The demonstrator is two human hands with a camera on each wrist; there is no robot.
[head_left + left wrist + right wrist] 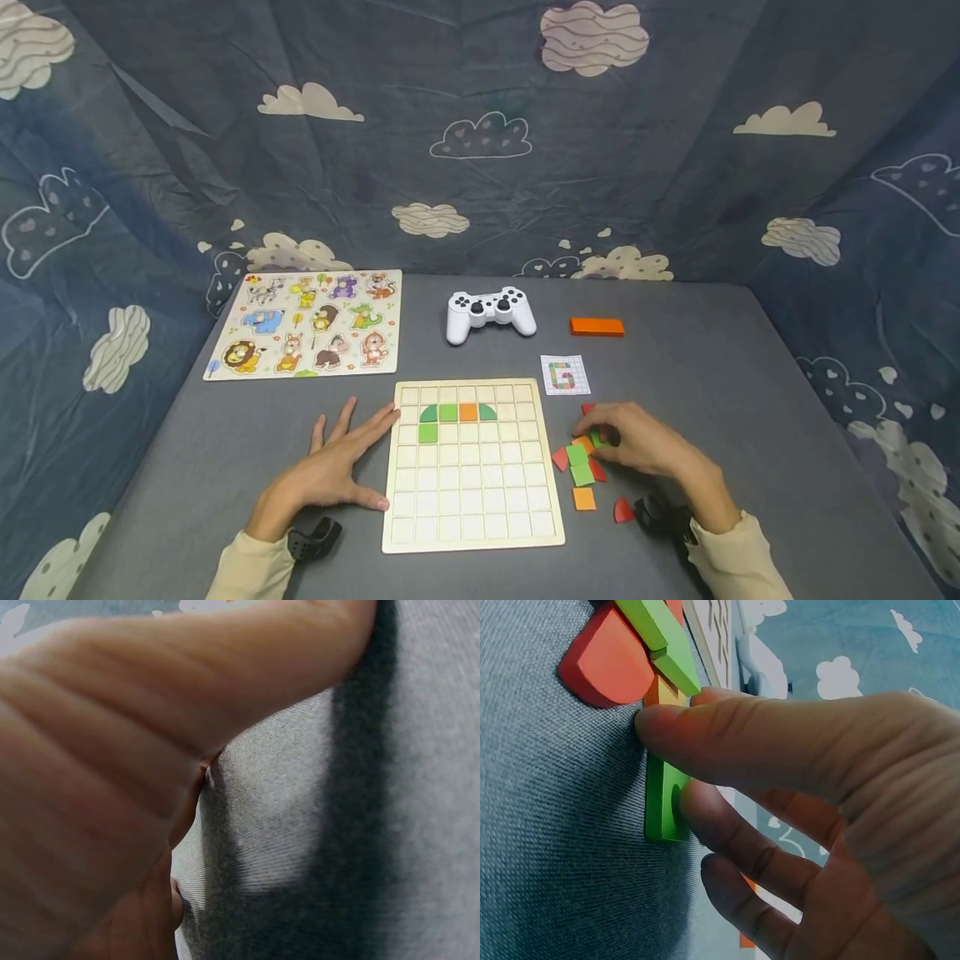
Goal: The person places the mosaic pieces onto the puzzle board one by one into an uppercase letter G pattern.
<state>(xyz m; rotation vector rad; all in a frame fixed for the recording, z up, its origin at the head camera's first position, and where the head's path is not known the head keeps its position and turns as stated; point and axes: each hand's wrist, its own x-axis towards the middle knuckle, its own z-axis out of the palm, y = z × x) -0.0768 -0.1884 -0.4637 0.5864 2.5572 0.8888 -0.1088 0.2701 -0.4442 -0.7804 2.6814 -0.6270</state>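
Note:
With fingers spread, my left hand rests beside the wooden grid board, its index fingertip and thumb touching the left edge. On the board sit two green squares, an orange square and two dark green quarter-round pieces. Right of it, my right hand pinches at a green square block lying on the cloth. The thumb covers part of that block in the right wrist view. Loose green, orange and red pieces lie around the fingers. The left wrist view shows mostly thumb and cloth.
A pattern card lies off the board's upper right corner. Behind stand a white game controller and an orange block. An animal puzzle board occupies the back left. A cloud-print curtain encloses the table.

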